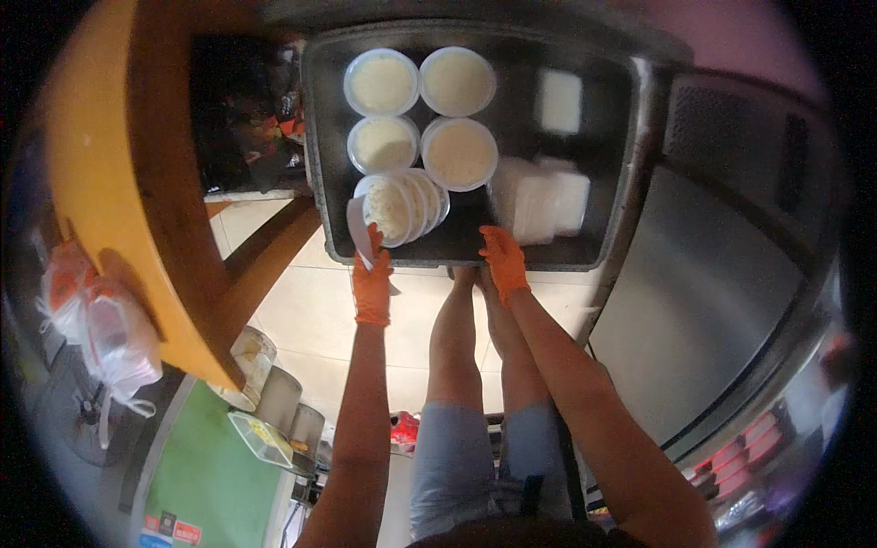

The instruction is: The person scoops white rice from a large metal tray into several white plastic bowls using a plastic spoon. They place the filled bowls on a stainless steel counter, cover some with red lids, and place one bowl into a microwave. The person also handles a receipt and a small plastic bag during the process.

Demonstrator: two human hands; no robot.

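Observation:
My left hand (372, 288), in an orange glove, holds a thin white strip (357, 229), paper or plastic. Its fingertips are beside a leaning stack of round lidded tubs (387, 209) with pale, grainy contents, apparently rice. More round tubs (459, 154) stand upright behind, all inside a large black plastic crate (473, 255). At the crate's front rim is my right hand (505, 260), gloved in orange too, fingers curled inward; whether it grips the rim is unclear. Blurred white rectangular containers (541, 205) lie just beyond it, with another white rectangular container (562, 101) farther back.
On the left is an orange-yellow counter edge (103, 171) with tied plastic bags (113, 329). Metal canisters (277, 397) and a clear tray (260, 437) stand by a green surface (199, 452). A grey metal cabinet (699, 294) flanks the crate on the right.

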